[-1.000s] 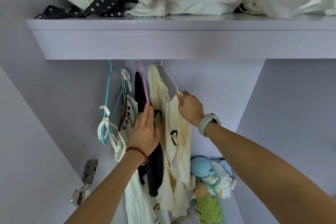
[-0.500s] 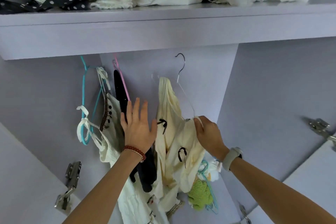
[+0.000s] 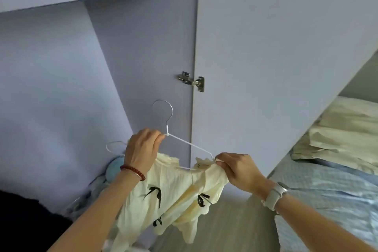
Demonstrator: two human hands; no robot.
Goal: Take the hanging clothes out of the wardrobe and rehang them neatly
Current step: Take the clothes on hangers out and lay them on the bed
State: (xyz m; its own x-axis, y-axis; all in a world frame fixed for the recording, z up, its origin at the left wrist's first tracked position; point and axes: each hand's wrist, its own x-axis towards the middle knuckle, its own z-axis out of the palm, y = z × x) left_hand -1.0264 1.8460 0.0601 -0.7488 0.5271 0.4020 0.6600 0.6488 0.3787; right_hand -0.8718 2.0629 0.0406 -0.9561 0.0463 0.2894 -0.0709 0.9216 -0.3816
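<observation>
Garment [image 3: 163,196] now out, door [image 3: 266,47] behind, bed [image 3: 331,180] perhaps right

Pale cream cotton garment [image 3: 163,196], printed with small black bows. Thin white wire hanger [image 3: 185,143], silver hook. Lilac wardrobe door panel [image 3: 276,47], silver metal hinge [image 3: 192,81]. Blue-and-white checked bed sheet [image 3: 327,200]. Dark red beaded bracelet [image 3: 134,171]. Off-white wristwatch band [image 3: 275,196].

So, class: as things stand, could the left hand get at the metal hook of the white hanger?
Probably yes. The left hand already grips the white hanger just below the hook, which stands bare above it with nothing over it. The right hand holds the cream garment at the hanger's far end.
</observation>
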